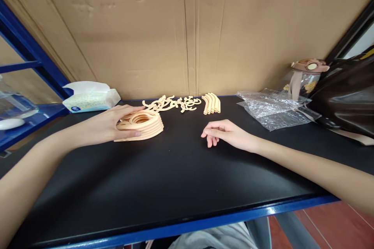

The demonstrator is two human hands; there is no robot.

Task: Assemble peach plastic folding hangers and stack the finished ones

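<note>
My left hand (118,122) is closed around the left side of a stack of cream-coloured curved loop pieces (150,124), which rests on the black tabletop. Its thumb lies along the near side and the fingers reach over the top and far side. Over the middle right of the table, my right hand (223,132) has loosely curled fingers, with nothing seen in them. Behind the hands lies a loose pile of small curved cream pieces (172,103). To its right, several longer bent cream pieces (211,103) lie side by side in a row.
A tissue pack (90,99) stands at the back left. Crumpled clear plastic bags (271,109) lie at the right, before a bottle with a brown lid (306,76) and a dark bag (347,89). Cardboard (140,31) closes off the back; the table edge (189,227) is blue.
</note>
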